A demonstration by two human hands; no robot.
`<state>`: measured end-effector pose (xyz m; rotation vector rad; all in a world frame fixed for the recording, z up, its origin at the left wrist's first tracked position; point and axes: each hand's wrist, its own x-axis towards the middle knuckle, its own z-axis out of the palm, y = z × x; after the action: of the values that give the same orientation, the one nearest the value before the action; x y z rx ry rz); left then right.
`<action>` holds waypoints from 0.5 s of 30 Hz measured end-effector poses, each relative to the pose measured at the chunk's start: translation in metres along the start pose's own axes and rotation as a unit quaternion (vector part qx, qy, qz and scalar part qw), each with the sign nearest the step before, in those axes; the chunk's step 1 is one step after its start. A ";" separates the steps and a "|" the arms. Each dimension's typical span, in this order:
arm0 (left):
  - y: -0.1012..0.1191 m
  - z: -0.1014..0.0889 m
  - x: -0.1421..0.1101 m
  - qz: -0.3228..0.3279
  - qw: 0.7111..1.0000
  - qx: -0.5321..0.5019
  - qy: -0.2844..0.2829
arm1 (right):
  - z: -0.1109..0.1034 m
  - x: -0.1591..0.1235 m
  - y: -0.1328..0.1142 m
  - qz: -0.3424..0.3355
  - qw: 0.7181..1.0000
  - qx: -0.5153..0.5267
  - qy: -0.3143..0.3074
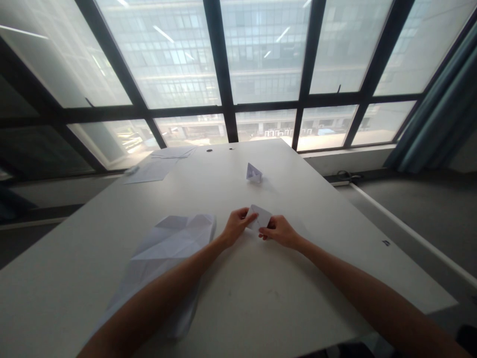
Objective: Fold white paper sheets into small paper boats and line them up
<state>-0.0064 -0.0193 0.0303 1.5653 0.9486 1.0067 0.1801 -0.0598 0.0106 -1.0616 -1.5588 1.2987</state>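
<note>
A small piece of folded white paper [260, 215] is held between both hands, a little above the table. My left hand [239, 224] pinches its left side, thumb on top. The lower right edge is gripped by the thumb and fingers of my right hand [280, 230]. Beyond the hands, a folded paper boat [254, 173] stands on the white table [298, 191]. Left of my left hand lies a large creased sheet of paper [164, 248], partly covered by my left forearm.
Flat white sheets [151, 170] lie at the table's far left. Round dark cable holes [209, 150] sit near the far edge. Tall framed windows [263, 54] rise behind the table, and a blue-grey curtain [439, 94] hangs at the right. A small dark mark [386, 243] is near the right edge.
</note>
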 end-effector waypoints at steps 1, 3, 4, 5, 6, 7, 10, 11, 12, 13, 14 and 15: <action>-0.001 0.000 0.000 -0.007 1.000 -0.002 -0.014 | -0.001 0.000 0.000 0.003 1.000 -0.002 -0.001; -0.002 -0.001 0.000 -0.021 0.999 -0.009 -0.039 | -0.001 -0.001 0.001 0.009 1.000 -0.003 -0.009; -0.002 -0.001 0.000 -0.026 0.998 -0.014 -0.047 | -0.002 -0.001 0.001 0.011 1.000 -0.003 -0.013; -0.003 -0.002 0.000 -0.029 0.998 -0.018 -0.050 | -0.002 -0.001 0.001 0.013 1.000 -0.002 -0.014; -0.003 -0.002 0.000 -0.030 0.998 -0.021 -0.046 | -0.002 -0.001 0.001 0.014 1.000 0.000 -0.014; -0.003 -0.002 0.000 -0.029 0.999 -0.021 -0.039 | -0.002 0.000 0.001 0.014 1.000 0.002 -0.013; -0.002 -0.002 -0.001 -0.018 0.999 -0.024 -0.042 | -0.002 0.000 0.002 0.013 1.000 0.000 -0.008; -0.001 -0.002 -0.001 -0.014 0.998 -0.027 -0.057 | -0.002 0.000 0.001 0.013 1.000 -0.002 -0.005; -0.001 -0.002 -0.001 -0.011 0.997 -0.029 -0.075 | -0.002 0.000 0.001 0.013 1.000 -0.005 -0.002; 0.000 -0.002 -0.001 -0.009 0.995 -0.032 -0.090 | -0.002 -0.001 0.000 0.014 1.000 -0.006 0.001; 0.001 -0.002 -0.002 -0.008 0.994 -0.032 -0.100 | -0.002 -0.001 0.000 0.015 1.000 -0.007 0.002; 0.001 -0.002 -0.002 -0.007 0.994 -0.031 -0.103 | -0.001 -0.001 -0.001 0.016 1.000 -0.006 0.002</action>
<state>-0.0084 -0.0206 0.0316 1.5747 0.7780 0.8392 0.1817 -0.0605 0.0114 -1.1006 -1.5538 1.3085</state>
